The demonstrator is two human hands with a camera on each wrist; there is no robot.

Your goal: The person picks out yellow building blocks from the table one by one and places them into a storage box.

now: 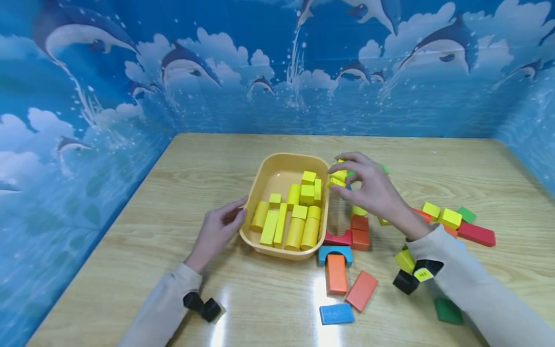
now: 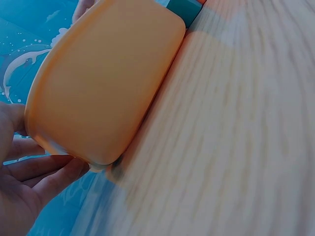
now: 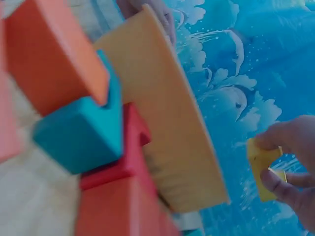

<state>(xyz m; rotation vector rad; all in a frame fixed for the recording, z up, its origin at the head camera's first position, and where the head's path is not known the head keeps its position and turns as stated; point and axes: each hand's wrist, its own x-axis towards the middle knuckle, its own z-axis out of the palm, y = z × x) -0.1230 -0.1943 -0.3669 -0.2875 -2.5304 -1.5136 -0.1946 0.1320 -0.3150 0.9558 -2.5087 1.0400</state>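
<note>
A pale orange plastic tub [image 1: 277,168] stands on the table holding several yellow wooden blocks, among them cylinders [image 1: 295,233], cubes [image 1: 309,178] and long bars [image 1: 270,228]. At the tub's left side my left hand [image 1: 218,231] grips the rim, thumb and fingers at its edge in the left wrist view. Just off the right rim, my right hand [image 1: 368,185] pinches a yellow block [image 3: 261,160] between thumb and fingers; a curved notch shows in it in the right wrist view. The hand partly hides this block in the head view.
Right of the tub lie a red arch [image 1: 339,238], a blue arch [image 1: 335,251], orange blocks [image 1: 336,274] and a blue block [image 1: 336,314]. More yellow, red and green blocks [image 1: 467,215] are scattered around and under the right forearm. A dolphin-printed blue curtain [image 1: 277,106] borders the table.
</note>
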